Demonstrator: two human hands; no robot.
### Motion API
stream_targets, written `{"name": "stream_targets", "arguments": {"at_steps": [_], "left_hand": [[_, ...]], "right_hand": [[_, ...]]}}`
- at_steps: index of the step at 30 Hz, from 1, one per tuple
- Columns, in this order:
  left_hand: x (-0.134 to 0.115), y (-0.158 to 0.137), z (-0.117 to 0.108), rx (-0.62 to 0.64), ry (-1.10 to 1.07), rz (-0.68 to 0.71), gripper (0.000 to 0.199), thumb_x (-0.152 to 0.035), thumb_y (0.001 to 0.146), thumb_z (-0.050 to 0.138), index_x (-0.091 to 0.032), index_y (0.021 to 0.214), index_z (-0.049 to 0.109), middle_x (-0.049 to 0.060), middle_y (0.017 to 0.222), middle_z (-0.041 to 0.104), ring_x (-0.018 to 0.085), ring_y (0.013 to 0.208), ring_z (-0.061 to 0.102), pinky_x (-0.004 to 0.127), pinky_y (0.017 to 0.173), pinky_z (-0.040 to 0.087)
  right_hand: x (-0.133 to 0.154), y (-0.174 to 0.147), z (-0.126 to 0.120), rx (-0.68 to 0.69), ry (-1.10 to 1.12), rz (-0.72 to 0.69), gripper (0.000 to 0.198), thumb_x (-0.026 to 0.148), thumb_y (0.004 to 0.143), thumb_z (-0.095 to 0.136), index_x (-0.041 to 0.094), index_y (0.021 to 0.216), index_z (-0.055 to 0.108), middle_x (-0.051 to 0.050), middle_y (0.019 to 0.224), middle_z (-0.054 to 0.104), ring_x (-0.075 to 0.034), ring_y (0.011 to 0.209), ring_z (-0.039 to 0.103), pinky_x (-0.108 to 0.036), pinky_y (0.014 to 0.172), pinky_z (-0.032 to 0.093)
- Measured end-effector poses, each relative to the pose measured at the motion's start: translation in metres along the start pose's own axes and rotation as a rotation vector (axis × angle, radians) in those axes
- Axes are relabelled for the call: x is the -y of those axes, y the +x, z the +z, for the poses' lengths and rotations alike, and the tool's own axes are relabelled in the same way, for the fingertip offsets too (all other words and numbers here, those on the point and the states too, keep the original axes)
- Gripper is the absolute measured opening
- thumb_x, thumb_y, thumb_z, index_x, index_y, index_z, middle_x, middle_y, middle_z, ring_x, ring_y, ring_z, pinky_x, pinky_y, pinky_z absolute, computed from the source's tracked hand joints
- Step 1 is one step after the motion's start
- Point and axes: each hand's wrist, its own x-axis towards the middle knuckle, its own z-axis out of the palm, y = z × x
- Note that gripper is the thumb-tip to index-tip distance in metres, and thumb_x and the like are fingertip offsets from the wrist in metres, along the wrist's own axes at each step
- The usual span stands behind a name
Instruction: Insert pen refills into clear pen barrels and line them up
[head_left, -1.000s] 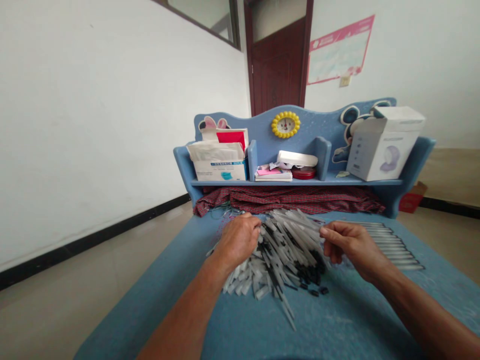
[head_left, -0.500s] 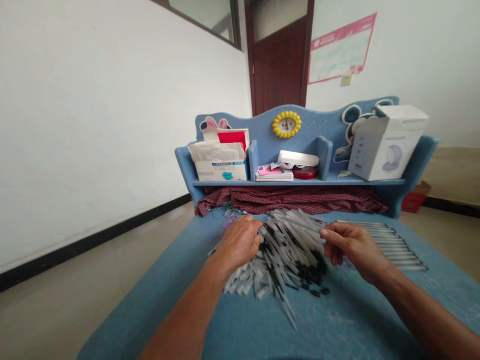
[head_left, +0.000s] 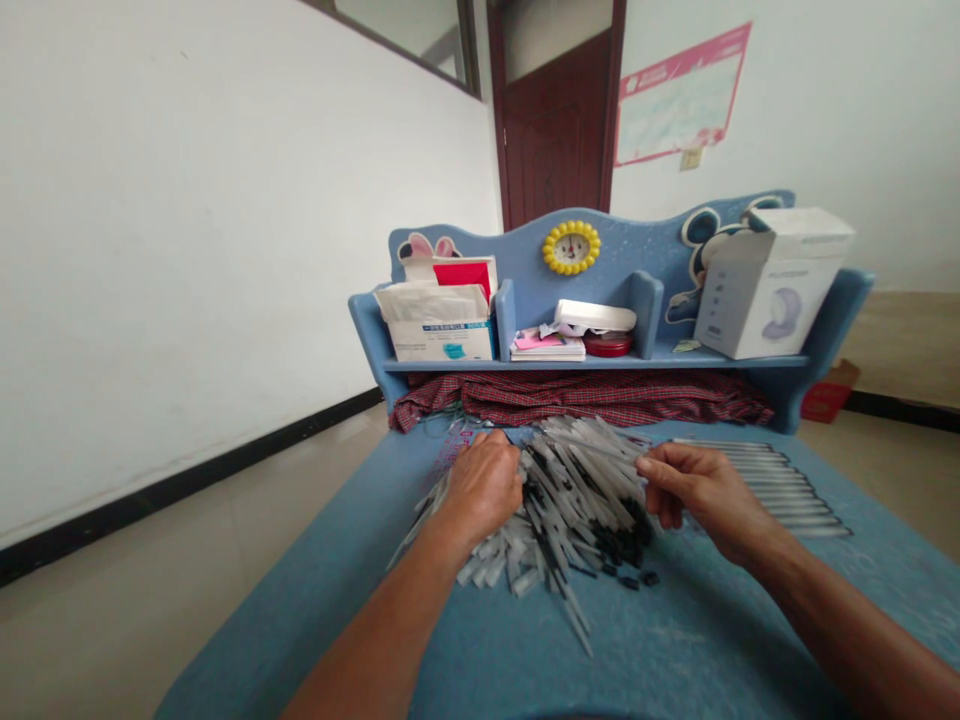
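Observation:
A heap of translucent pen barrels [head_left: 592, 470] lies on the blue desk, mixed with thin black-tipped refills and small black caps [head_left: 619, 545]. My left hand [head_left: 489, 482] is closed at the heap's left side, fingertips turned away, so what it pinches is hidden. Across the heap, my right hand [head_left: 686, 485] pinches the end of a translucent pen barrel between thumb and forefinger; the barrel points left over the pile. Beyond that hand, a row of pens [head_left: 787, 490] lies side by side on the desk.
A blue shelf [head_left: 600, 366] stands along the desk's back edge, holding a mask box [head_left: 442, 335], papers, a red tin [head_left: 608, 345] and a white carton [head_left: 776, 290]. Red checked cloth [head_left: 570, 400] is bunched beneath it. A white wall [head_left: 225, 200] runs along the left.
My left hand has shifted slightly at the heap's left side, and its fingers look more curled. My right hand has stayed almost in place.

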Motion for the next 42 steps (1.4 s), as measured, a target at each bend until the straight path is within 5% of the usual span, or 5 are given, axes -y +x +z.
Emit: {"name": "stream_targets", "arguments": {"at_steps": [8, 16, 22, 30, 42], "left_hand": [[0.001, 0.004, -0.008, -0.211, -0.859, -0.135, 0.009, -0.019, 0.075, 0.050, -0.017, 0.075, 0.058, 0.001, 0.071, 0.062, 0.015, 0.069, 0.059, 0.027, 0.064, 0.049], [-0.009, -0.004, -0.019, 0.063, -1.452, -0.241, 0.021, -0.037, 0.080, 0.054, -0.019, 0.084, 0.045, 0.004, 0.077, 0.065, 0.021, 0.067, 0.069, 0.020, 0.040, 0.048], [-0.011, -0.005, -0.020, 0.098, -1.512, -0.201, 0.023, -0.038, 0.079, 0.057, -0.020, 0.088, 0.046, -0.002, 0.067, 0.058, 0.019, 0.056, 0.068, 0.015, 0.032, 0.041], [-0.007, 0.001, -0.015, -0.103, -1.367, -0.219, 0.019, -0.031, 0.073, 0.062, -0.015, 0.084, 0.066, -0.004, 0.054, 0.055, 0.007, 0.042, 0.050, 0.015, 0.035, 0.027], [-0.004, 0.000, -0.019, -0.135, -1.184, -0.145, 0.014, -0.024, 0.069, 0.062, -0.014, 0.069, 0.072, -0.001, 0.056, 0.060, 0.009, 0.049, 0.047, 0.021, 0.050, 0.036]], "right_hand": [[0.004, -0.002, 0.001, 0.019, 0.011, -0.022, 0.040, 0.055, 0.067, 0.068, 0.017, 0.059, 0.054, 0.000, 0.046, 0.060, -0.009, 0.034, 0.049, -0.021, 0.035, 0.033], [0.011, -0.008, 0.002, 0.041, -0.012, -0.081, 0.037, 0.052, 0.069, 0.068, 0.017, 0.060, 0.058, 0.000, 0.048, 0.060, -0.010, 0.037, 0.051, -0.022, 0.038, 0.037], [0.013, -0.010, 0.002, 0.037, -0.006, -0.086, 0.037, 0.052, 0.067, 0.069, 0.017, 0.060, 0.058, 0.000, 0.047, 0.060, -0.010, 0.037, 0.051, -0.023, 0.038, 0.037], [0.013, -0.009, 0.001, 0.057, -0.036, -0.087, 0.035, 0.051, 0.067, 0.069, 0.018, 0.060, 0.059, 0.000, 0.047, 0.060, -0.011, 0.037, 0.051, -0.023, 0.038, 0.038], [0.015, -0.010, 0.003, 0.050, -0.071, -0.067, 0.032, 0.047, 0.066, 0.070, 0.018, 0.059, 0.058, 0.001, 0.047, 0.060, -0.010, 0.038, 0.051, -0.022, 0.039, 0.037]]}}
